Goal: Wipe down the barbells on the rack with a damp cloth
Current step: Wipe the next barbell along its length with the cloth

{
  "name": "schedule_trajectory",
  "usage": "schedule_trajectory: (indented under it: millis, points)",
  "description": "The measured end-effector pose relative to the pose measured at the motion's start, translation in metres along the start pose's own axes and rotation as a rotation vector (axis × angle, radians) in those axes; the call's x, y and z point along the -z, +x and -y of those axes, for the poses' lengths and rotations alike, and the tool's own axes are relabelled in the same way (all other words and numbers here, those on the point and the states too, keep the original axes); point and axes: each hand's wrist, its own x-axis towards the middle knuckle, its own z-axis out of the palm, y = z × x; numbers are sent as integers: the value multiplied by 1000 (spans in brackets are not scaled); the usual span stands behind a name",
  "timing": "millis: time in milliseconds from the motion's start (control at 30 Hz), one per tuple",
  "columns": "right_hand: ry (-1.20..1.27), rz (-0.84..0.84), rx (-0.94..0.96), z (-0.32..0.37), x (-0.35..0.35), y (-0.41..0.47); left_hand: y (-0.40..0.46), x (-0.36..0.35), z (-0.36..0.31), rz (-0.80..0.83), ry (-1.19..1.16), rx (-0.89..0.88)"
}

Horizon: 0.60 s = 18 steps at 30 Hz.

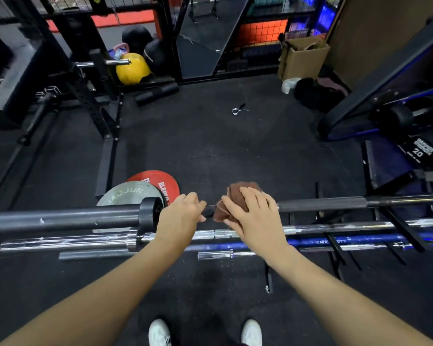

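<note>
hands work the top black barbell [60, 218], which spans the frame just below centre. left hand [179, 216] curls its fingers round the thin shaft beside the collar. right hand [253, 216] wraps a brown cloth [231, 196] round the same shaft, fingers spread over the fabric and thumb beneath. a chrome barbell [335, 227] and a blue barbell [323, 242] lie just below it. a red plate [158, 182] and a grey plate [125, 194] rest on the floor at centre left.
</note>
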Motion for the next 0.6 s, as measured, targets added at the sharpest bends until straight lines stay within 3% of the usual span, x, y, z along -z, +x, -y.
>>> schedule_trajectory:
  millis: [133,233,333,467,600]
  points:
    - [-78,106,-130,5,6,31,-1,-4,-3,-86,7,0]
    - [55,317,-272,10,16,55,0,-5,-1,-121,0,-15]
    - [31,188,-301,18,13,44,1,-6,4,-124,-2,-26]
    - [3,-16,-133,24,-3,-2,-1,-9,5,-133,-5,-28]
    - [-92,73,-171,18,3,25,0,-9,2,-154,-2,-20]
